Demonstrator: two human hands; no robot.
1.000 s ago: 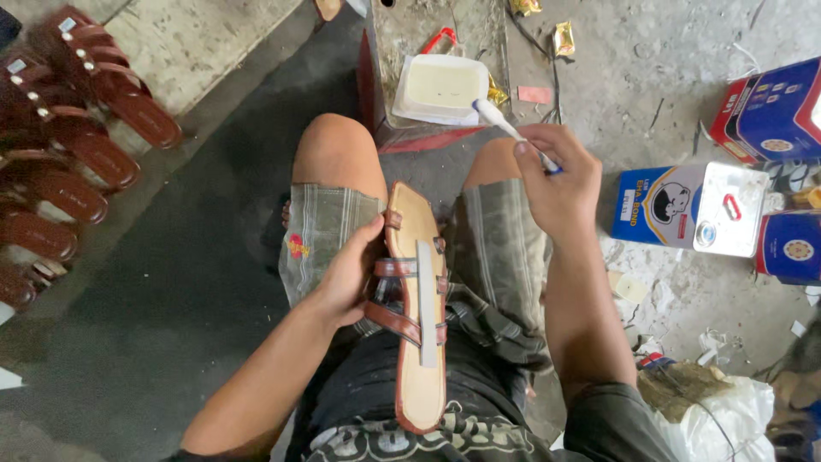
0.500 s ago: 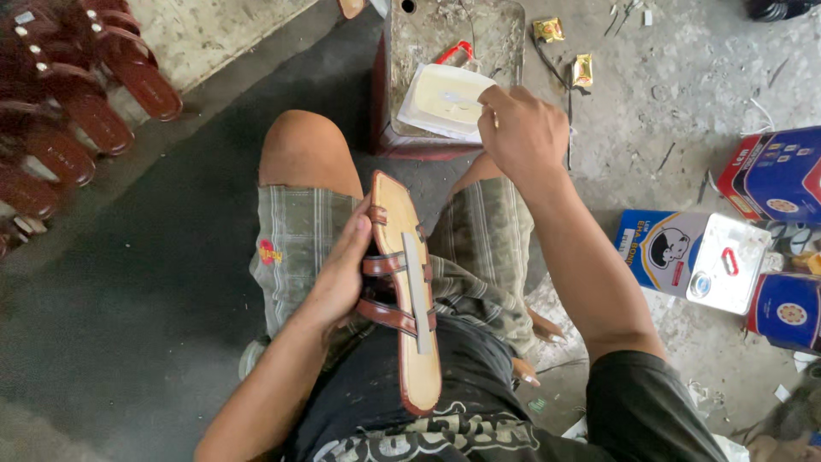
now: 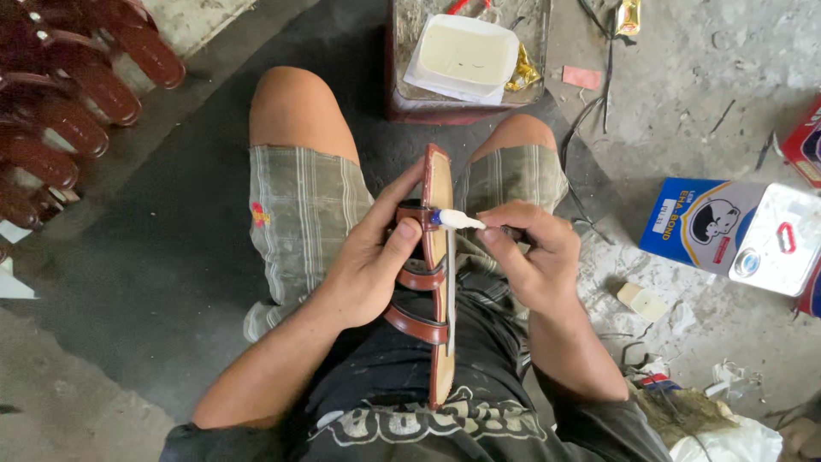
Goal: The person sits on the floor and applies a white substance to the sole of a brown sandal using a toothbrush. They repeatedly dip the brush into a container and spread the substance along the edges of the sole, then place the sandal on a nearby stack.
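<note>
His left hand grips the sandal on his lap. His right hand pinches a glue brush, tip touching the sole.

Bare dark mat left open room beside the left knee, while the glue tray blocked the front, the blue tin and scraps crowded the right, and stacked sandals lined the far left

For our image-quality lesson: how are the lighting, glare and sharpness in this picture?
Head view: soft even daylight, faint shadows; sandal, left hand and right hand sharp; glare on the metal can; wide lens bends the edges.
</note>
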